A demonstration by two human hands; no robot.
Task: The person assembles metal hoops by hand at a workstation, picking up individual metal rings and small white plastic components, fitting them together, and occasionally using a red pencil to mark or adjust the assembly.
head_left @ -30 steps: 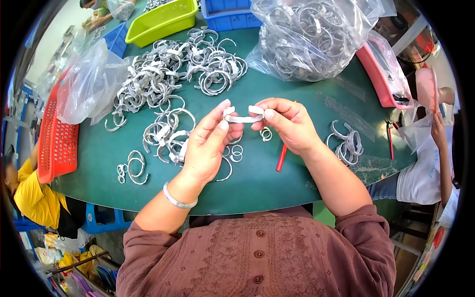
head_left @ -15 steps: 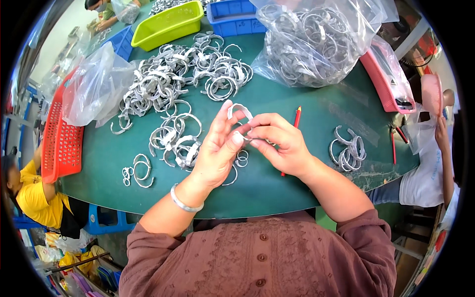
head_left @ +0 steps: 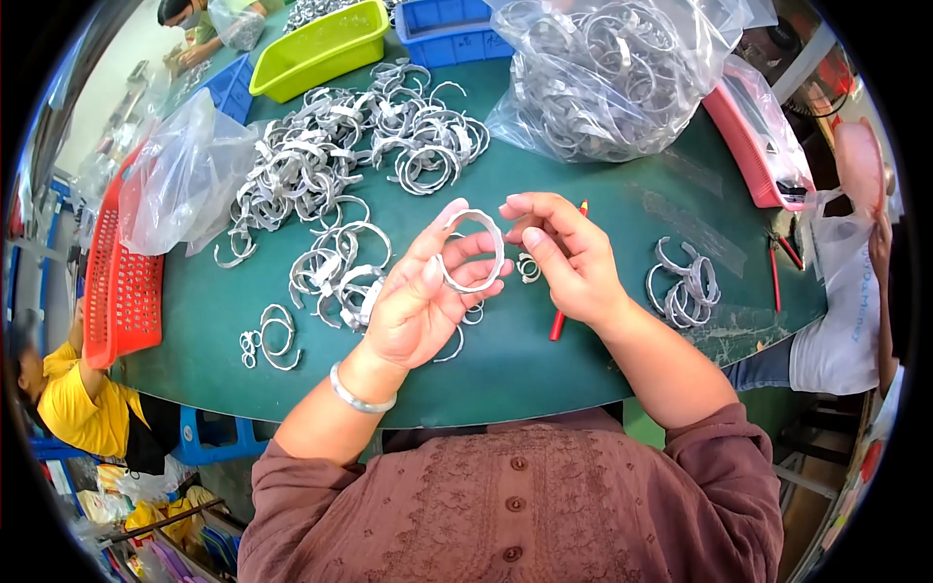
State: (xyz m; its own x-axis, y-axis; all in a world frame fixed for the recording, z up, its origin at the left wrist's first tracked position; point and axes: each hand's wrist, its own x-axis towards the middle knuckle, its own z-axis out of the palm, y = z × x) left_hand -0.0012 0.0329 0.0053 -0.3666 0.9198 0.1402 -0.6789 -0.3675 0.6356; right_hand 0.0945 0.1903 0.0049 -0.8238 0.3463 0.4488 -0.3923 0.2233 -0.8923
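A silver-grey bangle (head_left: 498,255) is held upright between the thumb and fingers of my left hand (head_left: 413,301), its ring facing me above the table. My right hand (head_left: 578,257) hovers just right of it, fingers curved and apart, with nothing visible between them. Small rings (head_left: 528,268) show beside the right fingers, close to a red pencil (head_left: 557,325) partly hidden by that hand. Left of my left hand lies a loose group of bangles (head_left: 330,262), in front of a larger heap (head_left: 301,155). Another bangle (head_left: 448,347) is partly covered by my left hand.
A clear bag of bangles (head_left: 603,87) stands at the back. Yellow-green (head_left: 321,49) and blue (head_left: 452,34) bins line the far side. A red basket (head_left: 121,291) sits left. Several bangles (head_left: 685,287) and a pink basket (head_left: 758,136) are right. Other people sit around the green table (head_left: 564,389).
My right hand has let go of the bangle and drawn away to the right, its fingers spreading. The bangle in my left hand now faces me as a full ring.
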